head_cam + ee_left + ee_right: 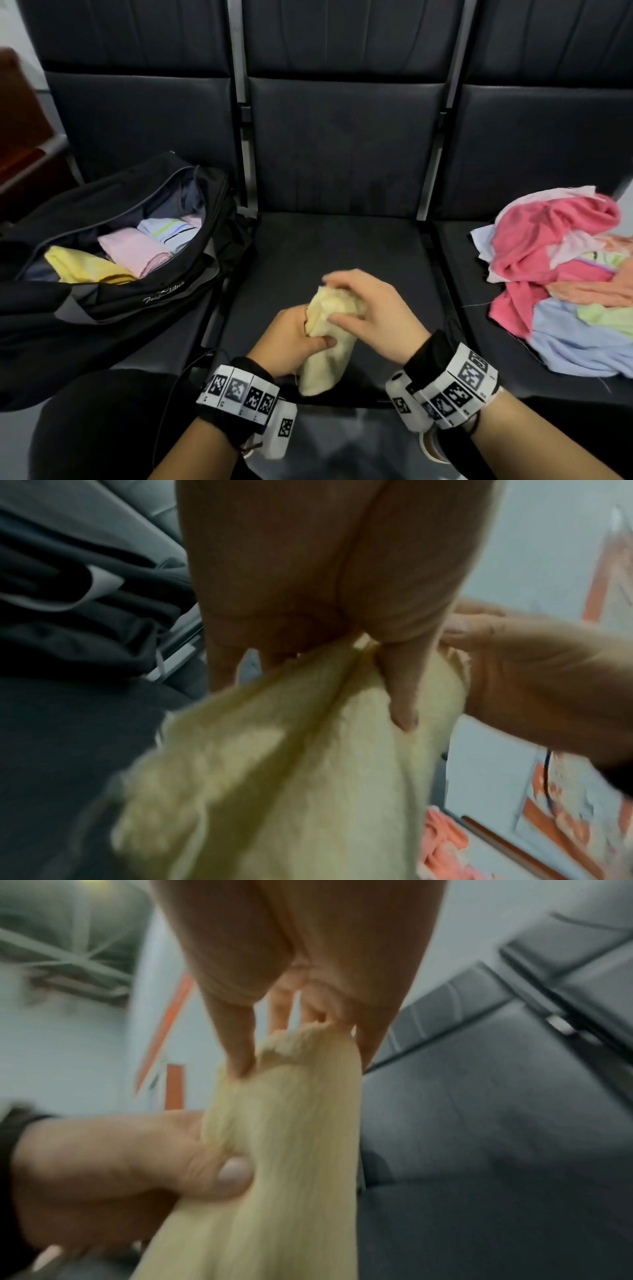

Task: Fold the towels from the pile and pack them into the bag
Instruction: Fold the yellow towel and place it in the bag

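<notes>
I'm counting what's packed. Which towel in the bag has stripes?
The white towel at the far end of the bag; the pink towel and yellow towel beside it are plain.

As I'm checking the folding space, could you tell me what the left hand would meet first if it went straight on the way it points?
Probably the right hand, which grips the same cream towel just beyond the left hand; depth is hard to judge.
</notes>
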